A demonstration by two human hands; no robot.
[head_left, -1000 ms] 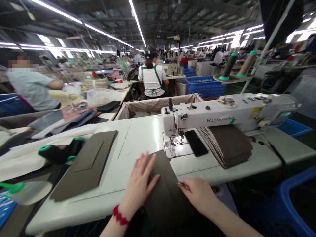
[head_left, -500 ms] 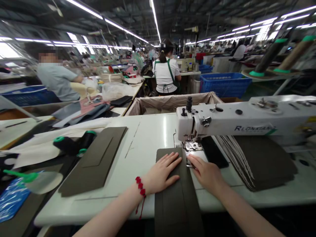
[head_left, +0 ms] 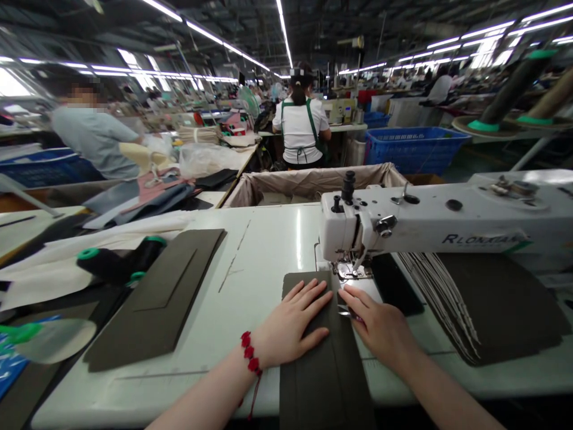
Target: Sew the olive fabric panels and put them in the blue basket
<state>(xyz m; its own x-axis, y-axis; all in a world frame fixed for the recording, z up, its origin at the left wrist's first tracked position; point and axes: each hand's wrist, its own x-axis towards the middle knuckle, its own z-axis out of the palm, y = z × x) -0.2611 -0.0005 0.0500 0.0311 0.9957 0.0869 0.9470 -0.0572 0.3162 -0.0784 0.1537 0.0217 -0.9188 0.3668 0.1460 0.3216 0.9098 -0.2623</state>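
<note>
The grip of the right hand (head_left: 380, 328) is pinching a small pair of thread snips (head_left: 347, 312), their metal tips poking out past the fingers, while the left hand (head_left: 290, 322) is lying open and flat, its fingers spread on a dark olive fabric panel (head_left: 324, 364). The panel is stretching lengthwise across the white sewing desk (head_left: 264, 251), with its far end reaching the presser foot (head_left: 353, 270) of a white RLONXIANG industrial sewing machine (head_left: 425, 224) and its near end running over the desk edge. A red beaded bracelet (head_left: 248, 352) is circling the left wrist. To the right of the hands, a black smartphone (head_left: 396, 285) is lying on the desk, just beside a thick, fanned stack of matching panels (head_left: 496, 304). To the left, a second olive panel (head_left: 154, 298) is lying near black thread cones (head_left: 120, 266) with green caps. Past the desk, a lined bin (head_left: 313, 185) and a blue plastic crate (head_left: 414, 149) are standing, a co-worker in a white shirt and green apron (head_left: 299, 128) is facing away, and another co-worker in a grey shirt (head_left: 94, 143) is standing at the left.
</note>
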